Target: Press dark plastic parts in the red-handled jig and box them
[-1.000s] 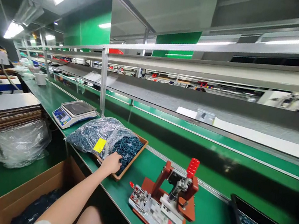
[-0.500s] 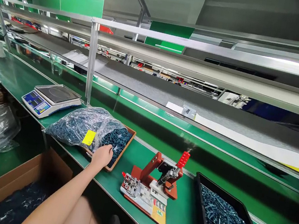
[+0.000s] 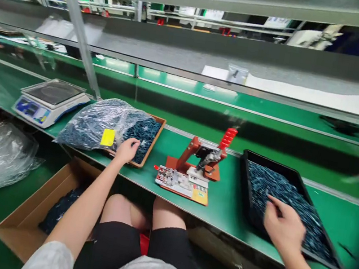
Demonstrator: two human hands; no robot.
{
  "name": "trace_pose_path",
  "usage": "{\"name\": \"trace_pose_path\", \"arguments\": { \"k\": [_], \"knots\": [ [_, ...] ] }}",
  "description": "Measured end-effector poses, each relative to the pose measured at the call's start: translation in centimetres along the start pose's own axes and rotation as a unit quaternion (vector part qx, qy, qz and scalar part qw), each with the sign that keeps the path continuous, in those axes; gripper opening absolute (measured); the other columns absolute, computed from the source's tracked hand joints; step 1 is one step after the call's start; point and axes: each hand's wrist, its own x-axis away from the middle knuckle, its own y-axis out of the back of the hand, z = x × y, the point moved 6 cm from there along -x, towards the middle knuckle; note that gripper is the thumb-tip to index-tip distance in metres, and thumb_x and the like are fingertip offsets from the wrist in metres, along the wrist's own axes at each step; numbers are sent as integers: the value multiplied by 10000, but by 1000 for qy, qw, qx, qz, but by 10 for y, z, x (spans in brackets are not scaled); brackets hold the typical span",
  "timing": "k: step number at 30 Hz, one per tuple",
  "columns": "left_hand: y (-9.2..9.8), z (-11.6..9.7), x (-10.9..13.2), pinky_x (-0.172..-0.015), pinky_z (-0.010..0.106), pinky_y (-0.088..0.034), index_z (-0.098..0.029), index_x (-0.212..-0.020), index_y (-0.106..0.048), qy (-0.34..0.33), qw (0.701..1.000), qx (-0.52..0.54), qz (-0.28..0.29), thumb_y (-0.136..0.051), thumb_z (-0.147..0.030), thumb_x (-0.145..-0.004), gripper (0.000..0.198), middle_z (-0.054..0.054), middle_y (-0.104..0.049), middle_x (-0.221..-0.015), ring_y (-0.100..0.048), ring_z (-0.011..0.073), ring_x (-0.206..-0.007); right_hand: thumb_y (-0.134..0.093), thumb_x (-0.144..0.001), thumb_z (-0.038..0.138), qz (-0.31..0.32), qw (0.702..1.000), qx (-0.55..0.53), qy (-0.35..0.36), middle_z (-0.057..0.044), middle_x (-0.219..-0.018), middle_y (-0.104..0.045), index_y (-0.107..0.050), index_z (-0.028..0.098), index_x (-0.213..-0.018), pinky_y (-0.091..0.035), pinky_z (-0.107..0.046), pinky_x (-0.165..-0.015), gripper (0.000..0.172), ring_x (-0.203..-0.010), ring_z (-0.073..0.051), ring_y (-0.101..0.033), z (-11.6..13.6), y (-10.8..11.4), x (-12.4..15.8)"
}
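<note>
My left hand (image 3: 127, 150) is at the near edge of a brown tray (image 3: 150, 153), its fingers curled together over small dark blue parts (image 3: 144, 131). Whatever those fingers hold is hidden. A clear plastic bag (image 3: 91, 120) full of the same parts, with a yellow label (image 3: 108, 137), lies partly on that tray. On the right, my right hand (image 3: 284, 224) hovers over a black tray (image 3: 243, 181) heaped with similar dark blue pieces (image 3: 272, 183). Its thumb and forefinger are pinched; what is between them is too small to make out. Between the trays stands a hand-lever toggle press (image 3: 194, 168) with a red handle (image 3: 228, 138).
A digital scale (image 3: 52, 98) stands on the green bench at the left. Below it are a cardboard box (image 3: 24, 219) with dark contents and a heap of clear plastic (image 3: 2, 152). A metal shelf post (image 3: 77, 23) rises behind the bag.
The view has tipped downward, so bench things appear higher and my lap shows. My right hand has come further into view over the black tray, its fingers drawn together. My left hand stays at the brown tray.
</note>
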Motion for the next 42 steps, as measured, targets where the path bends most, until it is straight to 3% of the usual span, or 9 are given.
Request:
{"name": "trace_pose_path", "arguments": {
  "k": [3,7,11,15,23,27,31,37,42],
  "knots": [
    [6,11,-2,-899,373,-603,-143,-1092,-651,18,989,138,-57,-462,-280,-982,257,68,-731,-986,-723,180,-879,-655,-746,516,40,986,-162,6,-132,-856,-722,-669,242,-901,-563,-486,-778,315,-789,-306,-684,31,-22,22],
    [6,10,9,-721,312,-616,-180,-1291,-606,30,969,215,-121,-527,-396,-958,404,28,-653,-980,-634,121,-715,-749,-753,529,149,925,-346,-38,-38,-752,-683,-657,218,-842,-551,-340,-651,336,-660,-190,-627,50,-73,46],
    [-18,-37,48,-702,293,-599,-189,-1345,-570,-6,975,207,-80,-623,-410,-891,508,25,-635,-873,-640,150,-740,-789,-741,581,198,859,-458,-113,-25,-724,-674,-697,208,-864,-548,-319,-633,403,-643,-172,-619,43,-112,66],
    [-64,-90,77,-736,310,-606,-181,-1048,-679,-27,982,186,32,-629,-390,-894,264,51,-679,-879,-672,173,-783,-807,-724,612,229,824,-494,-154,-27,-741,-689,-698,209,-923,-556,-315,-619,462,-641,-171,-631,37,-142,78],
    [-112,-154,70,-930,350,-541,-173,-1019,-755,-142,971,-67,180,-546,-189,-929,228,66,-703,-914,-671,211,-936,-819,-742,581,219,839,-484,-118,8,-711,-642,-620,218,-842,-527,-275,-568,426,-597,-139,-586,34,-147,81],
    [-135,-160,64,-913,383,-515,-145,-916,-742,-142,959,-130,208,-603,-226,-909,161,69,-695,-847,-644,243,-935,-828,-753,586,208,839,-493,-99,-11,-777,-676,-646,215,-856,-560,-288,-620,427,-673,-156,-634,34,-144,83],
    [-153,-161,70,-1024,461,-455,-146,-878,-713,-206,943,-149,216,-571,-185,-907,150,99,-675,-1071,-577,281,-1117,-780,-820,610,208,832,-505,-97,-21,-834,-704,-650,227,-984,-608,-324,-701,437,-735,-178,-690,35,-144,86],
    [-166,-158,77,-1083,541,-396,-125,-954,-701,-199,936,-165,239,-548,-198,-939,170,125,-615,-1149,-549,347,-1204,-675,-905,642,198,895,-400,-25,-47,-916,-712,-663,214,-938,-612,-347,-769,430,-811,-195,-704,44,-140,92],
    [-172,-157,74,-1108,517,-394,-110,-954,-712,-173,948,-148,224,-592,-177,-919,142,118,-627,-1133,-559,341,-1221,-676,-927,594,207,896,-393,-13,-29,-890,-696,-656,220,-1076,-606,-332,-763,403,-791,-192,-704,48,-146,91]
  ]
}}
